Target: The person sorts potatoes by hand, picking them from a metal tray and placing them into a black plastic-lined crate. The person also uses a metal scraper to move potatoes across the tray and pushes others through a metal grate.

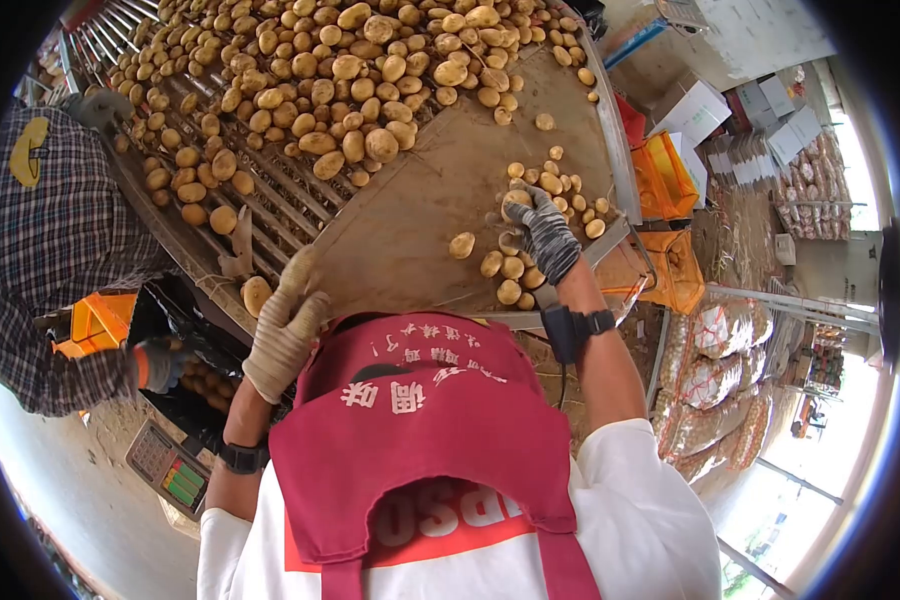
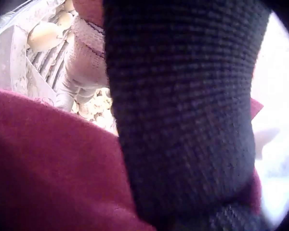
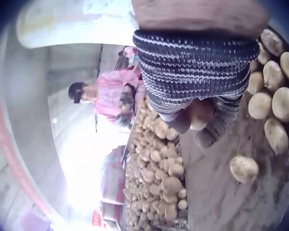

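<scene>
My right hand [image 1: 552,238], in a grey striped knit glove, pinches a potato [image 1: 516,204] between thumb and fingers over the sorting table [image 1: 410,225]. In the right wrist view the held potato [image 3: 201,115] shows between the gloved fingertips. Loose potatoes [image 1: 510,268] lie on the board around this hand, with one potato [image 3: 244,169] apart from the others. My left hand [image 1: 285,335], in a cream glove, hovers at the table's near edge with its fingers loosely spread and nothing in them. Close to it, a single potato [image 1: 256,294] lies on the slats.
A large heap of potatoes [image 1: 350,80] covers the far slatted part. At the left, another person in a checked shirt [image 1: 70,200] works beside a black bag [image 1: 190,320] and a scale [image 1: 167,468]. Orange bags [image 1: 665,180] hang at the right edge; filled net sacks [image 1: 720,370] are stacked beyond.
</scene>
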A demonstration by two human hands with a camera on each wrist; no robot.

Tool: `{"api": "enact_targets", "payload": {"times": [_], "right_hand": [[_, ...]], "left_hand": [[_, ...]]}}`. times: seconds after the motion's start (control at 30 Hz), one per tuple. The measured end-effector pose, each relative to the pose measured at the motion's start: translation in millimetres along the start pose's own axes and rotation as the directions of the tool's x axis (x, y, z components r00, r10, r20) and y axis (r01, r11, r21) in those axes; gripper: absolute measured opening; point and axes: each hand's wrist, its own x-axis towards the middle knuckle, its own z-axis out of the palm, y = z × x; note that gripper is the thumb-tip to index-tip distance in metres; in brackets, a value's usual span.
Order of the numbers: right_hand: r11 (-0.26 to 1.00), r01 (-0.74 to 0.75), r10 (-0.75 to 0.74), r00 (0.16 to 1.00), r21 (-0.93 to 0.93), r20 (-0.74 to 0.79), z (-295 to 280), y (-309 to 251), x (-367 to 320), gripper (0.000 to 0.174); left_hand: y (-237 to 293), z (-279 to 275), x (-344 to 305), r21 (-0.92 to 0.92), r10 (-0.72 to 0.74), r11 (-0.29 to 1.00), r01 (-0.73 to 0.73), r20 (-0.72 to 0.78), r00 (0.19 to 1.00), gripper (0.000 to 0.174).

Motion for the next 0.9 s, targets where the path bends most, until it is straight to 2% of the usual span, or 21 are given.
{"api": "enact_targets", "payload": {"times": [0.03,0.07,0.1,0.13,0.2,0.23,0.27,0.33,0.37,0.4,0.43,0.47,0.5,0.53,0.57,0.6,0.63,0.73,0.8,0.83,0.9], "right_hand": [[0.989,-0.001,-0.006,0.999,-0.148,-0.047,13.8,-6.4,-7.7,0.062],[0.967,0.084,-0.071,0.995,-0.24,0.063,24.7,-3.2,-12.0,0.064],[0.931,0.181,-0.129,0.975,-0.318,0.18,38.5,-1.3,-15.9,0.065],[0.933,0.145,-0.053,0.96,-0.329,0.275,65.2,-9.3,-30.4,0.066],[0.937,0.138,0.047,0.861,-0.32,0.507,112.7,-27.1,-64.2,0.067],[0.943,0.155,0.07,0.771,-0.293,0.633,123.8,-29.8,-72.5,0.067],[0.945,0.154,0.073,0.762,-0.289,0.643,125.7,-27.8,-68.8,0.067],[0.741,0.481,-0.124,0.785,-0.469,0.607,125.3,-23.5,-51.7,0.069],[0.502,0.609,-0.249,0.782,-0.615,0.571,111.4,-23.7,-37.3,0.071],[0.293,0.642,-0.296,0.766,-0.709,0.571,92.4,-14.8,-14.0,0.07],[0.072,0.633,-0.338,0.743,-0.771,0.578,72.3,-5.9,2.9,0.07],[-0.08,0.548,-0.303,0.782,-0.833,0.544,54.8,-5.8,5.4,0.069],[-0.23,0.454,-0.276,0.818,-0.861,0.505,36.6,-5.2,8.7,0.068],[-0.253,0.39,-0.275,0.848,-0.885,0.453,11.7,8.0,11.8,0.067],[-0.34,0.354,-0.298,0.838,-0.871,0.457,-16.4,31.9,19.1,0.068],[-0.361,0.401,-0.334,0.788,-0.842,0.518,-32.5,39.4,17.1,0.066],[-0.349,0.435,-0.339,0.767,-0.83,0.544,-44.4,45.8,17.1,0.063],[-0.293,0.468,-0.398,0.733,-0.834,0.551,-51.0,64.0,20.4,0.058],[-0.239,0.466,-0.475,0.709,-0.852,0.521,-46.6,65.2,19.4,0.053],[-0.225,0.464,-0.48,0.712,-0.856,0.512,-44.4,64.7,17.7,0.053],[-0.216,0.475,-0.436,0.735,-0.853,0.519,-42.9,55.2,11.8,0.05]], "left_hand": [[-3.7,-1.9,4.1,-0.025,-0.002,1.0,0.001,-0.025,1.0,0.064],[-9.6,-5.2,8.3,-0.05,-0.006,0.999,0.003,-0.05,0.999,0.064],[-24.0,-15.3,17.1,-0.078,0.036,0.996,-0.034,0.021,0.999,0.063],[-22.4,-7.0,20.3,-0.077,0.034,0.997,-0.033,0.014,0.999,0.063],[-17.8,13.3,23.4,-0.476,0.012,0.879,-0.033,-0.048,0.999,0.064],[-17.5,15.1,20.7,-0.474,0.011,0.88,-0.04,-0.062,0.998,0.064],[-17.7,16.5,16.5,-0.623,-0.023,0.781,0.042,0.038,0.999,0.063],[-18.9,19.3,5.9,-0.833,-0.03,0.506,0.225,0.244,0.969,0.063],[-30.9,18.2,-0.9,-0.829,0.035,0.526,0.19,0.244,0.969,0.061],[-34.5,18.3,-10.7,-0.832,0.036,0.525,0.179,0.232,0.972,0.061],[-39.0,19.9,-22.0,-0.852,0.018,0.483,0.202,0.24,0.971,0.061],[-44.2,21.5,-34.1,-0.871,-0.004,0.437,0.225,0.248,0.969,0.061],[-54.9,22.1,-43.3,-0.912,-0.026,0.375,0.169,0.172,0.985,0.059],[-65.1,19.5,-53.0,-0.915,-0.04,0.375,0.151,0.147,0.988,0.059],[-75.0,14.8,-64.2,-0.932,-0.12,0.358,0.053,0.01,0.993,0.059],[-85.2,8.5,-76.5,-0.935,-0.2,0.351,-0.049,-0.126,0.972,0.058],[-97.2,-0.3,-89.5,-0.936,-0.226,0.339,-0.091,-0.175,0.958,0.054],[-185.0,-66.7,-132.2,-0.931,-0.302,0.338,-0.135,-0.243,0.922,0.052],[-212.7,-88.9,-144.2,-0.928,-0.534,0.308,-0.208,-0.35,0.77,0.049],[-205.3,-78.9,-142.1,-0.933,-0.537,0.304,-0.191,-0.333,0.775,0.049],[-180.4,-64.9,-139.0,-0.869,-0.733,0.449,-0.207,-0.49,0.472,0.054]]}}
